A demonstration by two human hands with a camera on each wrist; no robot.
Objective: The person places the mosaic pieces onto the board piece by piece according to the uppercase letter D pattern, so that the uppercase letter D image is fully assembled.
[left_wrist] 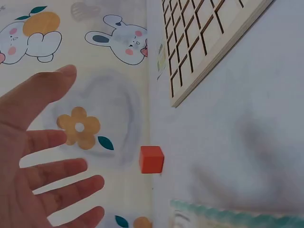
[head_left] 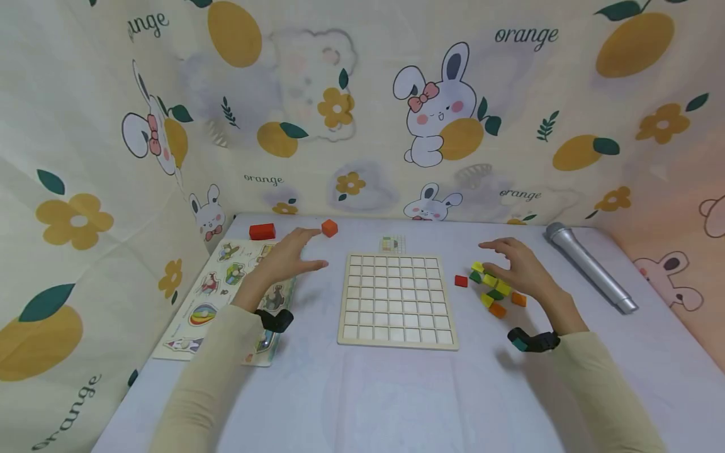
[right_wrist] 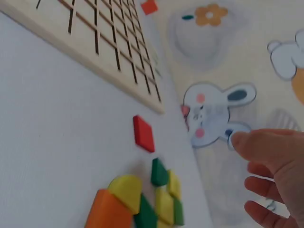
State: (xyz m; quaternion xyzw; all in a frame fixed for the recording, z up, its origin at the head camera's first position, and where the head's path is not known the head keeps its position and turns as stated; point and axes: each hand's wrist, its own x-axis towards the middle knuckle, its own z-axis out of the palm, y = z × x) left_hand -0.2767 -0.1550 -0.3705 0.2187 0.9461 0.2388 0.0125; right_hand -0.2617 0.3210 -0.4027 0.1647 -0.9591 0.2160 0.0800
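Note:
My left hand (head_left: pixel 287 255) hovers over the right edge of the picture puzzle board (head_left: pixel 212 302), fingers spread and holding nothing. Just past its fingertips sits an orange-red cube (head_left: pixel 330 228), also in the left wrist view as a red cube (left_wrist: pixel 151 159). Between my hands lies a wooden grid board (head_left: pixel 398 301) of square cells. Above a loose group of small yellow, green and orange blocks (head_left: pixel 503 287), my right hand (head_left: pixel 517 267) hangs with thumb and fingers apart, nothing between them. A flat red square block (right_wrist: pixel 143 133) lies beside that group, near the grid board's edge.
A red block (head_left: pixel 262 231) lies behind the puzzle board. At the far right is a silver microphone-like cylinder (head_left: pixel 591 267). A small printed card (head_left: pixel 392 244) lies behind the grid board. Printed cloth walls (head_left: pixel 374 151) close in the back and sides.

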